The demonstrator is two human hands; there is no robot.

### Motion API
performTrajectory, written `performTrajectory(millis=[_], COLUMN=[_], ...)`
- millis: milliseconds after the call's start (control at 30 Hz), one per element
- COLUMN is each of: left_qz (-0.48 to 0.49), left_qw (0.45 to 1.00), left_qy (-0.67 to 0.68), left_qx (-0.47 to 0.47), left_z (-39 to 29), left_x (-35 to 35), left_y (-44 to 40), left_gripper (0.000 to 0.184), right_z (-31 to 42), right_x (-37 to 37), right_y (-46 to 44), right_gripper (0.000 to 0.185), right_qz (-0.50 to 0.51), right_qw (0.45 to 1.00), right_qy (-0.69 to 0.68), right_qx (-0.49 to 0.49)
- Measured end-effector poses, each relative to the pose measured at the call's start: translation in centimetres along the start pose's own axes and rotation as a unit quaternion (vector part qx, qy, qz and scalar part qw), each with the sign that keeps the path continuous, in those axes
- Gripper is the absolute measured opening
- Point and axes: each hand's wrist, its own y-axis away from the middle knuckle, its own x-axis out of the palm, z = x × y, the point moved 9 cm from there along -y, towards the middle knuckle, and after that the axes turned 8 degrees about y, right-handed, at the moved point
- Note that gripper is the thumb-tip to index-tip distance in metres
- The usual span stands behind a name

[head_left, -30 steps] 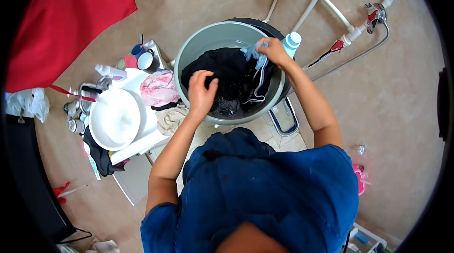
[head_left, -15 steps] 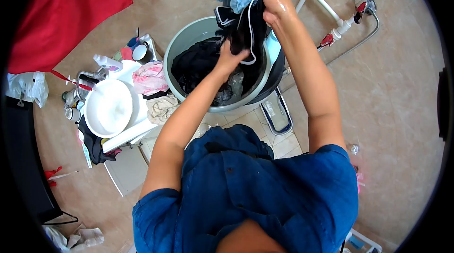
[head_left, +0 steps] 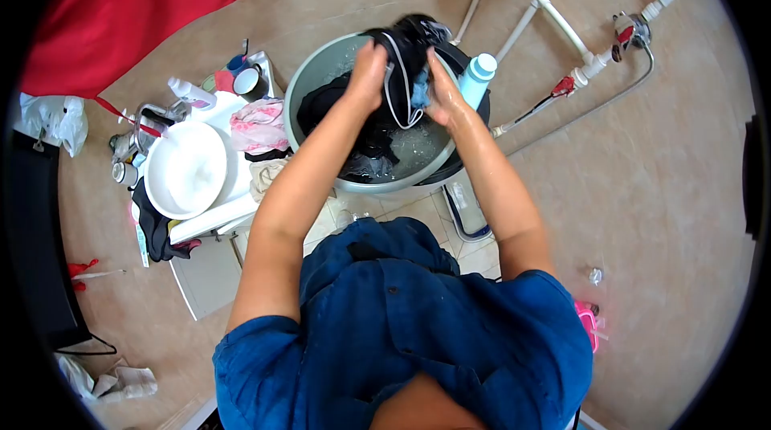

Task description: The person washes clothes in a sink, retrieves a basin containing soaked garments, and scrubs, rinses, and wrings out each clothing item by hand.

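Two hands: raised over the grey tub point(head_left: 294, 77), black garment point(head_left: 409, 52) bunched between them above its far part.
Left hand point(head_left: 368, 77): mostly closed, fingers curled onto the black garment's left side.
Right hand point(head_left: 444, 94): partly open, touching the blue cloth point(head_left: 420, 89); firmness of grip unclear.
Wet fabric: probably soft, limp, heavy with water, slippery, hardly fragile; best held by thick gathered folds, rather than the thin white edging point(head_left: 389, 86).
Far right: turquoise bottle point(head_left: 477, 81) beside the tub.
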Motion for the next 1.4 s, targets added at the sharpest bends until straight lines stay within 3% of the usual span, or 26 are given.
performTrajectory(millis=[33, 100, 300, 367, 467, 567, 767, 900, 1000, 1033, 1100, 1167, 1233, 1300, 1367, 1400], left_qz=[-0.002, 0.004, -0.078, -0.113, -0.106, -0.108, -0.185, -0.19, -0.301, -0.35, -0.397, -0.428, -0.491, -0.525, -0.555, -0.558], left_qw=[0.999, 0.995, 0.993, 0.974, 0.962, 0.964, 0.927, 0.919, 0.891, 0.875, 0.859, 0.846, 0.821, 0.822, 0.821, 0.796], left_qy=[-0.043, -0.098, 0.072, 0.176, 0.223, 0.234, 0.327, 0.321, 0.285, 0.269, 0.252, 0.243, 0.231, 0.167, -0.078, -0.226], left_qx=[0.019, 0.033, -0.049, -0.087, -0.118, -0.067, -0.005, 0.13, 0.183, 0.198, 0.202, 0.207, 0.176, 0.148, 0.109, 0.063], left_z=[0.4, 2.3, 4.4, 3.7, 1.3, -2.2, -12.2, -18.1, -21.0, -22.0, -22.8, -22.8, -22.3, -21.1, -21.3, -22.1], left_x=[0.2, -0.3, -3.4, -3.6, -3.4, -4.5, -12.0, -23.4, -33.2, -36.3, -43.2, -50.7, -56.6, -64.7, -70.4, -71.3], left_y=[0.5, 0.8, 1.7, 2.3, 2.7, 3.3, 8.3, 10.5, 14.9, 16.7, 19.4, 21.4, 23.4, 24.1, 24.9, 25.0], left_gripper=[0.025, 0.023, 0.035, 0.037, 0.042, 0.046, 0.052, 0.049, 0.044, 0.042, 0.043, 0.041, 0.035, 0.028, 0.024, 0.024], right_z=[-1.1, -3.3, -4.5, -3.6, 0.0, 2.4, 0.4, -5.1, -10.9, -12.7, -16.7, -21.1, -27.2, -32.3, -37.0, -39.4], right_x=[0.2, -1.8, -5.3, -6.6, -2.8, 4.6, 18.0, 27.0, 33.1, 35.0, 38.4, 41.6, 43.7, 45.3, 45.3, 44.2], right_y=[-0.8, -1.8, -3.5, -4.5, -3.6, -1.8, -1.7, -3.6, -6.2, -6.1, -7.3, -9.8, -12.7, -15.0, -17.7, -19.9], right_gripper=[0.056, 0.049, 0.032, 0.025, 0.021, 0.021, 0.035, 0.03, 0.023, 0.021, 0.019, 0.016, 0.013, 0.013, 0.015, 0.016], right_qz=[0.014, -0.074, -0.186, -0.197, -0.167, -0.111, 0.028, 0.136, 0.209, 0.211, 0.232, 0.27, 0.322, 0.33, 0.287, 0.22], right_qw=[0.999, 0.996, 0.972, 0.94, 0.921, 0.925, 0.944, 0.951, 0.945, 0.951, 0.944, 0.917, 0.883, 0.871, 0.849, 0.842], right_qy=[-0.034, -0.044, 0.079, 0.226, 0.292, 0.282, 0.269, 0.241, 0.222, 0.217, 0.233, 0.289, 0.34, 0.36, 0.441, 0.482], right_qx=[-0.01, 0.014, -0.12, -0.163, -0.196, -0.228, -0.187, -0.14, -0.12, -0.063, -0.004, -0.048, -0.034, -0.054, -0.054, -0.101])
